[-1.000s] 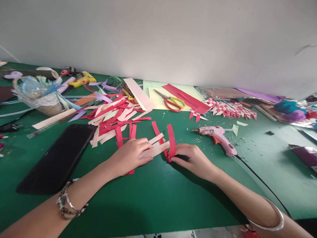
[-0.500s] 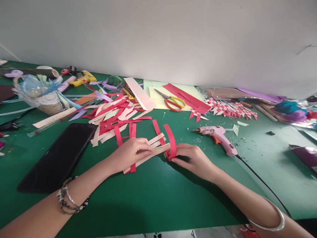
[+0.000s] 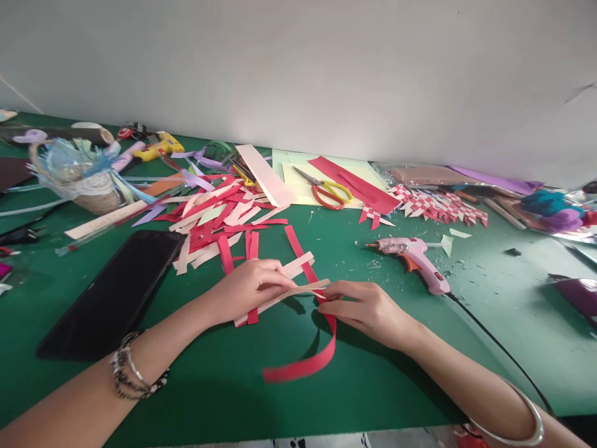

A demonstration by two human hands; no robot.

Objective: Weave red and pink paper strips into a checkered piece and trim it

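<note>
Left hand (image 3: 254, 289): thumb and fingers pinch raised pale strips (image 3: 276, 301); too firm a squeeze could crease the thin material.
Right hand (image 3: 373, 311): fingertips meet the pale and red strips at their crossing; whether they grip cannot be told.
Curled red strip (image 3: 303, 368): its blurred, loose end arcs over the worktop (image 3: 224, 398) in front of the hands, and could twist or snag on the fingers.
Crossing strips: on the worktop between and under the hands; they could slide out of line, since nothing visible fastens them.
Pink glue gun (image 3: 413, 255): its cord (image 3: 499, 351) lies near the right forearm, which could drag it.
Count: two hands, two glue guns, including the yellow one (image 3: 161, 146); one phone (image 3: 112, 292); one open pair of scissors (image 3: 329, 191); overlapping strips, uncountable.
</note>
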